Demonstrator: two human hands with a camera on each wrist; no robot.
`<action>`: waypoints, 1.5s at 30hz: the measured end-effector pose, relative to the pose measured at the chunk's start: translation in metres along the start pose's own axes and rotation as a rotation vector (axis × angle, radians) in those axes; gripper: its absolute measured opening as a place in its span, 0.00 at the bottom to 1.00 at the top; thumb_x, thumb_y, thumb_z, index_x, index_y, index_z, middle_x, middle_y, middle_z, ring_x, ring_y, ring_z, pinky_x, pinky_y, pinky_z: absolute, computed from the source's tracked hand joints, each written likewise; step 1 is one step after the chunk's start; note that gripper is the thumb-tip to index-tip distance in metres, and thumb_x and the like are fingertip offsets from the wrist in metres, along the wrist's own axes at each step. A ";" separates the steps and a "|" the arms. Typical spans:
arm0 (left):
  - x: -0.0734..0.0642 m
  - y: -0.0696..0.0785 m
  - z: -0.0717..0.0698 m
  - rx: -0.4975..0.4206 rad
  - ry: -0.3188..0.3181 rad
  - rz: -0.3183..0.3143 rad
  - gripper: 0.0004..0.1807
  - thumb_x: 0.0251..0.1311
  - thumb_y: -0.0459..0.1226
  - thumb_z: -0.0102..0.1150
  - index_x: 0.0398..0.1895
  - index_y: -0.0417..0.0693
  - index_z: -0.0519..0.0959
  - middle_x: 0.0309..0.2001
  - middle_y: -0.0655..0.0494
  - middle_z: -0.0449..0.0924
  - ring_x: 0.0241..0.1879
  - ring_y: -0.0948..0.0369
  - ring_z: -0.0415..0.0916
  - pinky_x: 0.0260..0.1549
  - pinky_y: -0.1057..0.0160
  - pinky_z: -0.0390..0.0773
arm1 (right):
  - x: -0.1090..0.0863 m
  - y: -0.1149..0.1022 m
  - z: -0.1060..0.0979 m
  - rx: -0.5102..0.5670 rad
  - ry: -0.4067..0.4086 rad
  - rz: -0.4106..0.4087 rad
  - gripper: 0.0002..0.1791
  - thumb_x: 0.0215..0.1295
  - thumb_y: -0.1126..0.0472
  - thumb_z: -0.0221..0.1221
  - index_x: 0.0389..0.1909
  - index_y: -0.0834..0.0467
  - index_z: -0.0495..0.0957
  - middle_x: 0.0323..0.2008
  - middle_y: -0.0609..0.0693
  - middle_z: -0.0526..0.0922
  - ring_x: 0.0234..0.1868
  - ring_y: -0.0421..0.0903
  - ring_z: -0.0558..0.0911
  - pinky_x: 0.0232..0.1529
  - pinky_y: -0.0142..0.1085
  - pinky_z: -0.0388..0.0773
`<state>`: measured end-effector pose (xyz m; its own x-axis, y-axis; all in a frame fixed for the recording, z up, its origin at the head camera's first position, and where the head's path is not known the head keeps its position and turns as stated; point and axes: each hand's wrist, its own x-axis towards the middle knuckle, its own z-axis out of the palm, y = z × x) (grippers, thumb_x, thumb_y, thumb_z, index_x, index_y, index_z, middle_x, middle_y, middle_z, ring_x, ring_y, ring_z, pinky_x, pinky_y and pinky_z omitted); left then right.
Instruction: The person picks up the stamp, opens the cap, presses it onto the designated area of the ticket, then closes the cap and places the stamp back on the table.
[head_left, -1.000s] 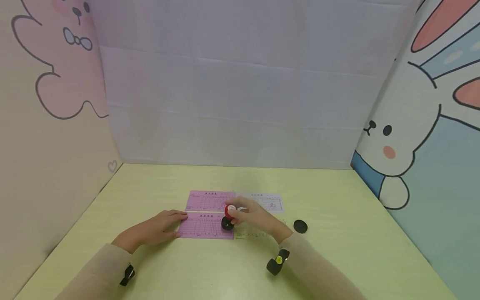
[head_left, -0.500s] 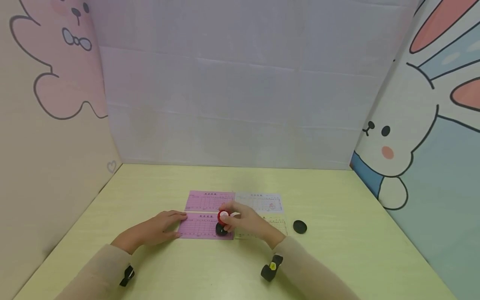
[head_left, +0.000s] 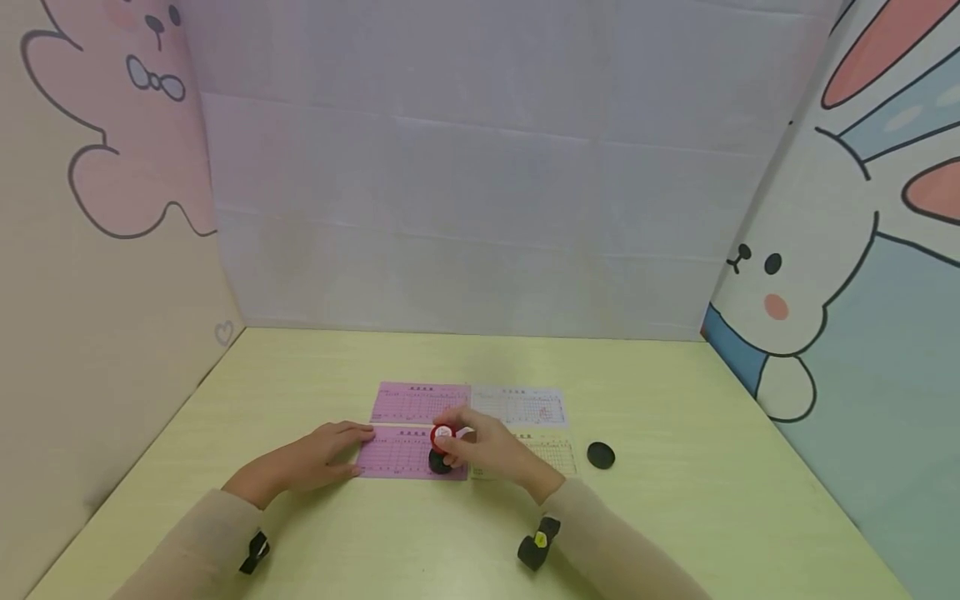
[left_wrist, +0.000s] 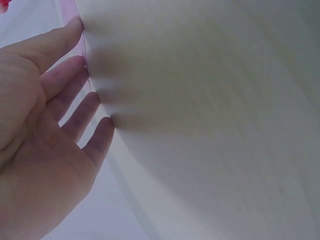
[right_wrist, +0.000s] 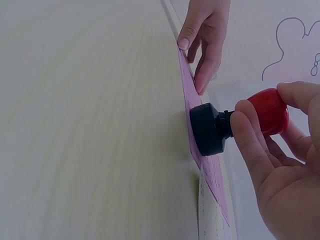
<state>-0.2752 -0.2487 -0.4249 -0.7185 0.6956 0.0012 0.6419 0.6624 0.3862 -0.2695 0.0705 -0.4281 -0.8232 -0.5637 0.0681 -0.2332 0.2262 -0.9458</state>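
Observation:
My right hand [head_left: 487, 446] grips a stamp by its red knob [right_wrist: 270, 111]. The stamp's black base [right_wrist: 206, 129] stands on the front pink slip [head_left: 393, 454], near its right end. Thumb and fingers wrap the knob from both sides in the right wrist view. My left hand [head_left: 318, 454] rests at that slip's left edge, fingers extended and fingertips touching the paper and table. In the left wrist view the left hand [left_wrist: 55, 115] shows its palm side, fingers spread straight. The stamp's underside is hidden against the paper.
Behind lies another pink slip [head_left: 416, 403]. To its right is a white slip [head_left: 525, 406] with a small red mark, and in front of that a yellow slip [head_left: 555, 452], partly covered by my right hand. A round black cap [head_left: 601, 455] lies on the table further right.
My right hand has moved left and toward me with the stamp, from the seam between slips onto the front pink slip. The left hand has stayed put.

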 end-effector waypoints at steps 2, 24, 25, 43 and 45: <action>0.000 0.001 0.000 -0.001 0.005 0.006 0.29 0.68 0.39 0.62 0.66 0.30 0.70 0.66 0.36 0.69 0.65 0.36 0.65 0.61 0.37 0.67 | 0.000 -0.001 0.001 -0.015 0.002 -0.002 0.21 0.74 0.55 0.58 0.60 0.64 0.75 0.45 0.51 0.79 0.37 0.48 0.85 0.42 0.43 0.85; -0.002 0.005 0.000 -0.015 0.007 -0.001 0.29 0.67 0.39 0.62 0.66 0.29 0.70 0.66 0.35 0.69 0.65 0.35 0.65 0.62 0.36 0.66 | 0.003 0.005 0.004 -0.029 -0.018 -0.013 0.17 0.75 0.56 0.58 0.58 0.60 0.76 0.44 0.49 0.78 0.36 0.44 0.84 0.39 0.37 0.85; -0.002 0.004 0.000 -0.009 0.008 0.005 0.29 0.67 0.39 0.62 0.66 0.29 0.70 0.66 0.34 0.69 0.64 0.35 0.65 0.61 0.36 0.66 | 0.003 0.006 0.004 -0.030 -0.021 -0.014 0.17 0.75 0.56 0.58 0.58 0.60 0.76 0.44 0.49 0.78 0.36 0.44 0.84 0.39 0.37 0.85; -0.002 0.006 -0.002 0.005 0.011 0.025 0.29 0.67 0.38 0.63 0.65 0.29 0.71 0.65 0.34 0.69 0.64 0.35 0.66 0.61 0.36 0.67 | 0.001 0.004 0.006 -0.122 -0.016 -0.042 0.19 0.76 0.54 0.55 0.59 0.62 0.74 0.42 0.47 0.79 0.37 0.42 0.81 0.40 0.38 0.84; -0.001 0.006 -0.002 0.003 0.013 0.026 0.29 0.67 0.38 0.62 0.65 0.29 0.70 0.66 0.34 0.69 0.64 0.35 0.65 0.61 0.36 0.66 | 0.001 0.004 0.006 -0.128 -0.011 -0.047 0.18 0.76 0.55 0.55 0.59 0.62 0.74 0.42 0.47 0.79 0.37 0.41 0.80 0.40 0.37 0.84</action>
<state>-0.2711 -0.2465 -0.4212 -0.7048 0.7091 0.0235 0.6614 0.6447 0.3833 -0.2684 0.0657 -0.4333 -0.8043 -0.5845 0.1073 -0.3361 0.2986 -0.8932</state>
